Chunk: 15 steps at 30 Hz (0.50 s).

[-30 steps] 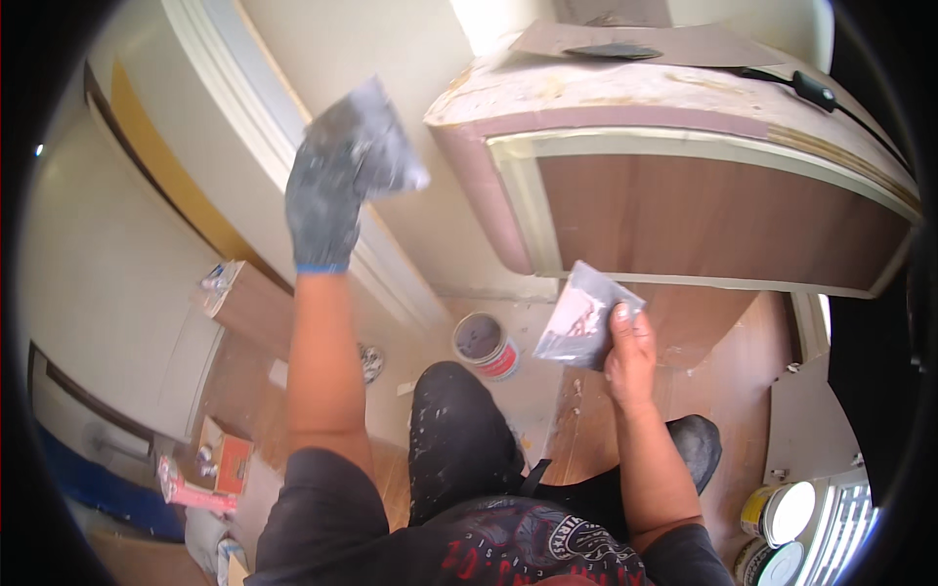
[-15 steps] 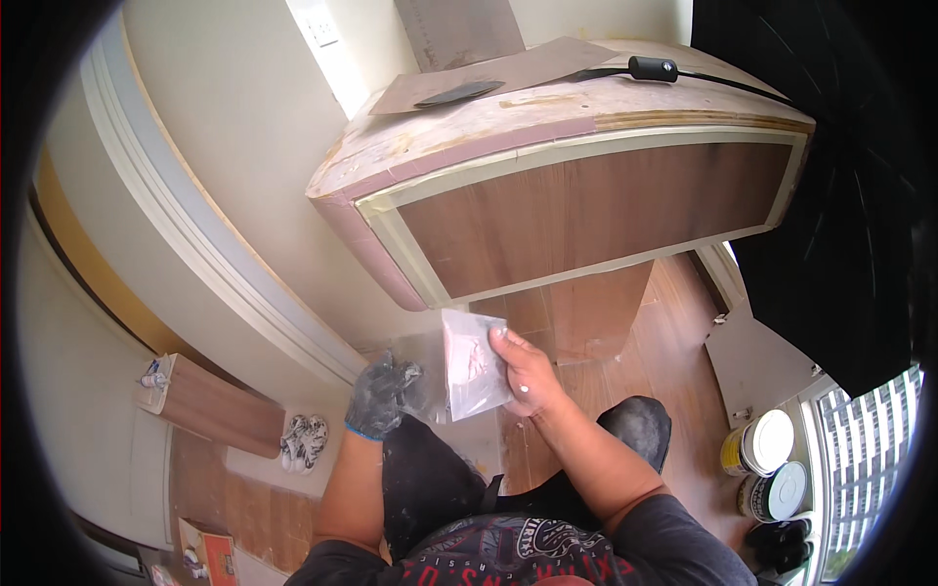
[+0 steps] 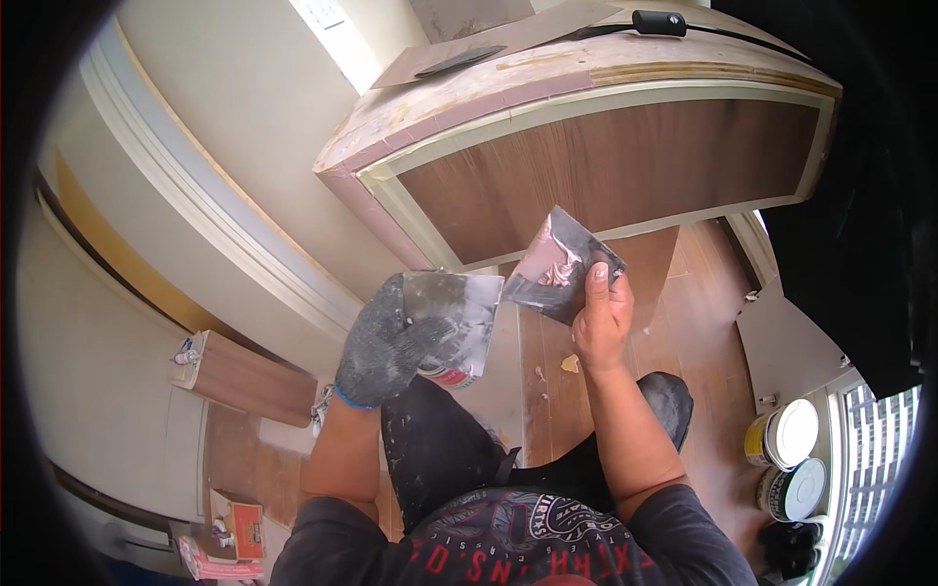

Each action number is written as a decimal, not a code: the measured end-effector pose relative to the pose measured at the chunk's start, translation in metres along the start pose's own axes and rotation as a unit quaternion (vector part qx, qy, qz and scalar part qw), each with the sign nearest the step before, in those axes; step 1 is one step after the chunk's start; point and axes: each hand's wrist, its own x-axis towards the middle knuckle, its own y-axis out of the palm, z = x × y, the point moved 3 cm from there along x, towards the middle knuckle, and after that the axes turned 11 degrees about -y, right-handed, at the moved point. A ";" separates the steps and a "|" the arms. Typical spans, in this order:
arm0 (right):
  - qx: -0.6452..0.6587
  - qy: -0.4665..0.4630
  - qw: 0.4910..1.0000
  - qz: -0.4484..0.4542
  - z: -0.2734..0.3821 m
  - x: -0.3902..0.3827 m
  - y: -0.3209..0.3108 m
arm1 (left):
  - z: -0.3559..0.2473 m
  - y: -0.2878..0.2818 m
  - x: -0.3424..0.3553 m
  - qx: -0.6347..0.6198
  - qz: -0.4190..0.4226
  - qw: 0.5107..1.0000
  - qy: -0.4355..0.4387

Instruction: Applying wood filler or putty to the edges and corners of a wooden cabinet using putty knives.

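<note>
My left hand (image 3: pixel 376 347), in a dark dusty work glove, is closed on a flat square scraper blade (image 3: pixel 459 308) with a greyish smeared face. My bare right hand (image 3: pixel 603 322) pinches a second, darker scraper (image 3: pixel 584 249) by its right edge, thumb on top. Pink filler (image 3: pixel 535 262) coats part of that blade and sits in a ridge near its middle. The near edges of the two blades almost meet. Behind them stands a wood-faced cabinet (image 3: pixel 606 176) bordered with pale tape, its curved edge (image 3: pixel 342 186) coated pink. Partly hidden below the left blade is a red-labelled can (image 3: pixel 449 377).
On the cabinet top lie a brown board (image 3: pixel 547 37), a dark flat blade (image 3: pixel 459 62) and a black umbrella handle (image 3: pixel 660 23). The open black umbrella (image 3: pixel 850 254) fills the right side. Lidded buckets (image 3: pixel 789 435) stand by the window. A cardboard box (image 3: pixel 239 527) sits at lower left.
My hands have moved apart. The right scraper has swung up and right, showing its dark face with pink filler. The left blade, blurred before, is now held flat. My view has shifted slightly.
</note>
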 end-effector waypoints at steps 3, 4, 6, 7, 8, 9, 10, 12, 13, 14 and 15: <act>-0.001 -0.026 1.000 -0.005 0.008 0.005 0.000 | -0.017 0.006 0.004 0.342 -0.065 0.922 0.168; -0.008 -0.035 0.999 -0.010 0.010 0.005 -0.002 | -0.021 0.011 0.006 0.345 -0.062 0.922 0.167; 0.001 -0.039 0.999 -0.014 0.011 0.007 -0.007 | -0.035 0.029 0.006 0.434 -0.094 0.869 0.220; 0.007 -0.043 0.999 -0.016 0.012 0.007 -0.010 | -0.040 0.039 0.005 0.436 -0.089 0.868 0.219; 0.008 -0.043 0.999 -0.021 0.014 0.008 -0.009 | -0.046 0.047 0.005 0.411 -0.081 0.888 0.189; 0.007 -0.041 0.999 -0.029 0.017 0.010 -0.007 | -0.049 0.052 0.006 0.386 -0.073 0.906 0.158; 0.005 -0.039 0.999 -0.036 0.018 0.010 -0.007 | -0.049 0.056 0.008 0.388 -0.072 0.905 0.157; 0.006 -0.046 0.998 -0.037 0.016 0.011 -0.008 | -0.054 0.067 0.008 0.453 -0.050 0.846 0.276; 0.005 -0.055 0.998 -0.036 0.015 0.011 -0.009 | -0.055 0.071 0.009 0.454 -0.048 0.846 0.275; 0.005 -0.055 0.998 -0.038 0.015 0.012 -0.010 | -0.057 0.076 0.010 0.456 -0.025 0.842 0.287; 0.000 -0.052 0.998 -0.032 0.016 0.012 -0.012 | -0.058 0.081 0.011 0.457 -0.002 0.838 0.300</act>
